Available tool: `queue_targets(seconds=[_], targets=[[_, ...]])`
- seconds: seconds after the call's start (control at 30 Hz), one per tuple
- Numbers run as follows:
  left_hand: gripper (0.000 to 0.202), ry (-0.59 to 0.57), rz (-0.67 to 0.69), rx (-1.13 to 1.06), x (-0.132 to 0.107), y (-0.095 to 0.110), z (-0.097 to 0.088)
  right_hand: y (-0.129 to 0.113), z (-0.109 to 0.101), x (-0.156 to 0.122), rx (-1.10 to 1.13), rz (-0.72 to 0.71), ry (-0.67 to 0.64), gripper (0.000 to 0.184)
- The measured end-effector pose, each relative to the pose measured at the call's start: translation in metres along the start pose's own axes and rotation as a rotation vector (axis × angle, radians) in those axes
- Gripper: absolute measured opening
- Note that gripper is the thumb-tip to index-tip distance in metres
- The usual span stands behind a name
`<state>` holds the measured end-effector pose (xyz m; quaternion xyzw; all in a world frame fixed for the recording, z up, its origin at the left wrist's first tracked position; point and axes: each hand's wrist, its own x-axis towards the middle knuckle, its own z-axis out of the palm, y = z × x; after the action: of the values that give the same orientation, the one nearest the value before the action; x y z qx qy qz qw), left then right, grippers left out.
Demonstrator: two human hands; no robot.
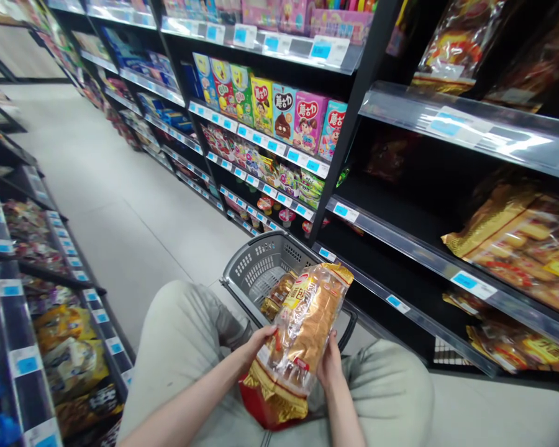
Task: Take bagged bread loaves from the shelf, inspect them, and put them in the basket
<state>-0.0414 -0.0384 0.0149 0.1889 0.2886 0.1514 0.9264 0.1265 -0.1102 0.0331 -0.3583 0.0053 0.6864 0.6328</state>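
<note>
Two bare hands share one clear-and-gold bag of bread, which lies tilted above the person's lap, its far end over the near side of a basket. The left hand grips the bag's left edge, thumb on the wrapper; the right hand grips the right edge, its thumb tip against the side. The other fingers of both curl under the bag and are hidden, so how widely they are spread cannot be told.

One grey basket stands on the floor just beyond the two bent knees. In it lies at least one gold-wrapped package, partly covered by the held bag; whether there are more cannot be told.

Seven upright boxes face the aisle in one row, the rightmost partly cut off by a dark shelf post. On the right-hand shelves, one large bread pack runs out of the picture, and the gold-trimmed packs below it overlap too much to count. The top right corner is dark and blurred.
</note>
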Motion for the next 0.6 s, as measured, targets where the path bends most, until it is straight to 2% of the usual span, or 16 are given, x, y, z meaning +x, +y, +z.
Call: queue_targets(seconds=[0.1, 0.2, 0.3, 0.43, 0.6], targets=[[0.057, 0.061, 0.014, 0.011, 0.005, 0.000, 0.016, -0.001, -0.002, 0.002, 0.043, -0.044, 0.085, 0.046], [0.059, 0.074, 0.228, 0.051, 0.009, -0.001, 0.027, -0.002, -0.007, 0.007, 0.038, -0.152, 0.186, 0.046], [0.066, -0.006, 0.399, 0.116, 0.011, -0.003, 0.025, 0.000, -0.015, 0.012, -0.025, -0.225, 0.184, 0.038], [0.075, -0.097, 0.380, 0.112, 0.011, -0.005, 0.019, 0.005, -0.022, 0.017, -0.124, -0.289, 0.134, 0.037], [0.071, -0.102, 0.342, 0.104, 0.010, -0.005, 0.020, 0.008, -0.022, 0.019, -0.121, -0.307, 0.129, 0.047]])
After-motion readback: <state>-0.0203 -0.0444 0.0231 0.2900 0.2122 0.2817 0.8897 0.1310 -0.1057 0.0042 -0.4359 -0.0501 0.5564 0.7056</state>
